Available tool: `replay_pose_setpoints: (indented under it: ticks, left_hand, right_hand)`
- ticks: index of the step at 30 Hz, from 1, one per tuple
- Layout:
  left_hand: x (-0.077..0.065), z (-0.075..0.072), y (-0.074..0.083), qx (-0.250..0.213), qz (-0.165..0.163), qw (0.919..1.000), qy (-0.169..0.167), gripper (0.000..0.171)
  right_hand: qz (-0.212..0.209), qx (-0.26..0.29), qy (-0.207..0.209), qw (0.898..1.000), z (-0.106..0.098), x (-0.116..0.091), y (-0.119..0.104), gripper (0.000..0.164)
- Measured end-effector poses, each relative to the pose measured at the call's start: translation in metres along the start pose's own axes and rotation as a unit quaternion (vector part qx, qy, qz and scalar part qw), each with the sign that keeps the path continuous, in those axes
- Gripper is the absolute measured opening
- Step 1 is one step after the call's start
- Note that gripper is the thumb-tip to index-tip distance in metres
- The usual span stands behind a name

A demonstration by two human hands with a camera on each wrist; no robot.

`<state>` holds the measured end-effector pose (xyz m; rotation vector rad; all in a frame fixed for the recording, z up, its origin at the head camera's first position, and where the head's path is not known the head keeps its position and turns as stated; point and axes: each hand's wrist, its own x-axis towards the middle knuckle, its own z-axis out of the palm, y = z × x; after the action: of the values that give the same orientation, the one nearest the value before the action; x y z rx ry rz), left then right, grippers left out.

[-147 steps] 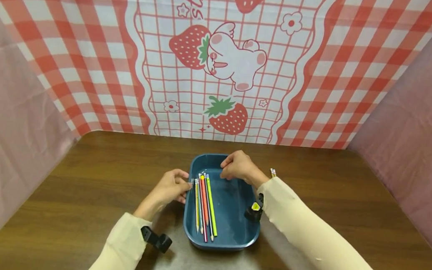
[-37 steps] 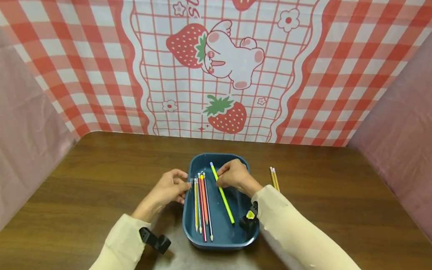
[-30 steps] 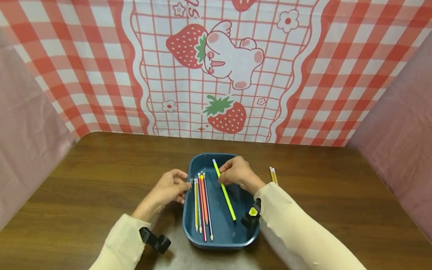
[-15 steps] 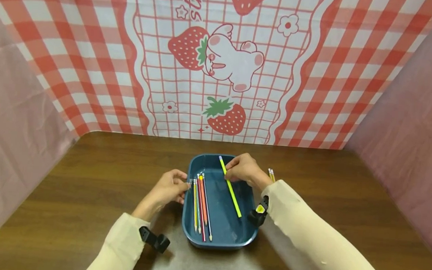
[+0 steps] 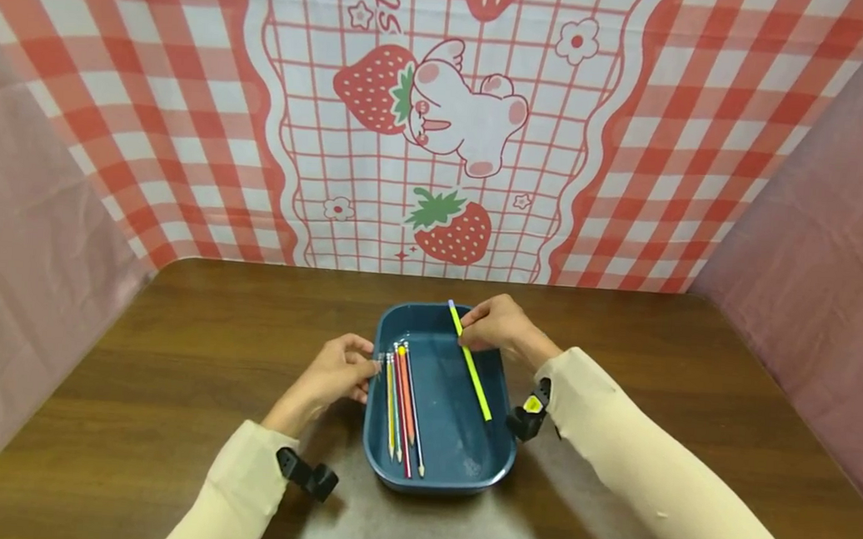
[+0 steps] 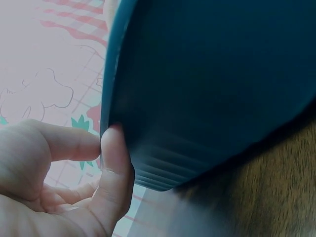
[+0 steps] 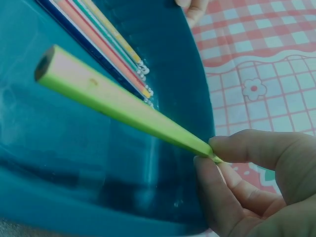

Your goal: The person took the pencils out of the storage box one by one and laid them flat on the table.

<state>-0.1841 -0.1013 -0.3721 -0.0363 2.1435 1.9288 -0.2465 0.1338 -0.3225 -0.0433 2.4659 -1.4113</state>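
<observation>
My right hand [image 5: 501,326] pinches a yellow-green pencil [image 5: 477,383] between thumb and fingers, near its lilac-tipped end. The pencil is raised over the right half of a dark blue rectangular bin [image 5: 437,486]. In the right wrist view its flat, unsharpened end [image 7: 44,69] points toward the camera. Several other pencils [image 5: 401,413] lie side by side along the bin's left inner side, mostly with their points toward me. At the bin's left rim is my left hand [image 5: 332,371]; the left wrist view shows its thumb and finger [image 6: 114,153] pinching that rim.
The bin stands on a brown wooden table [image 5: 247,323]. Behind the table hangs a red-and-white checked cloth [image 5: 456,138] with strawberries. Pinkish cloth [image 5: 817,230] closes off both sides. A small black camera [image 5: 526,418] sits on each wrist.
My right hand has taken the yellow-green pencil from the row, then carried it rightward and up toward the bin's far right. Two pencils on the table at right are now hidden. Left hand unchanged.
</observation>
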Motion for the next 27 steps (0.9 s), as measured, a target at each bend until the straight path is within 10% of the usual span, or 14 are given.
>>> replay_pose_setpoints:
  ticks: [27]
  left_hand:
    - [-0.004, -0.001, 0.003, 0.009, 0.009, 0.9999, -0.004, 0.033]
  right_hand:
    - [0.007, -0.041, 0.020, 0.999, -0.044, -0.011, 0.009, 0.035]
